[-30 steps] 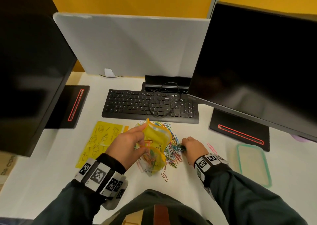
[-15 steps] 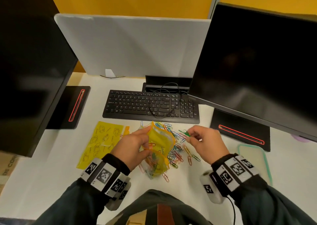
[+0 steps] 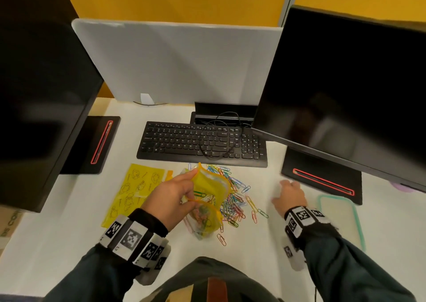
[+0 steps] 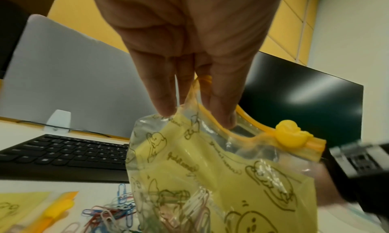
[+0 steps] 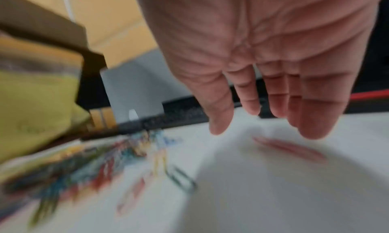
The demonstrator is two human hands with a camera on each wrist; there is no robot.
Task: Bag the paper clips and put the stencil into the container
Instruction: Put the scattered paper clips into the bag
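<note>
My left hand [image 3: 187, 187] pinches the mouth of a yellow printed zip bag [image 3: 211, 186] and holds it up off the desk; several clips lie inside it. In the left wrist view my left hand's fingertips [image 4: 166, 110] grip the orange zip strip near the duck-shaped slider [image 4: 290, 133]. Coloured paper clips [image 3: 235, 200] lie heaped on the desk just right of the bag. My right hand [image 3: 277, 191] hovers palm down and holds nothing, right of the heap, over a blurred pink clip [image 5: 290, 150]. The yellow stencil [image 3: 133, 186] lies flat to the left.
A shallow container with a teal rim [image 3: 334, 196] sits at the right. A black keyboard [image 3: 200, 142] with a looped cable lies behind the clips. Two dark monitors with black stand bases [image 3: 322, 175] flank the desk. A grey divider panel [image 3: 175, 62] stands at the back.
My right hand went from the clip heap up to the bag's mouth with a clip, then swung right and down with nothing in it. The left hand kept holding the bag.
</note>
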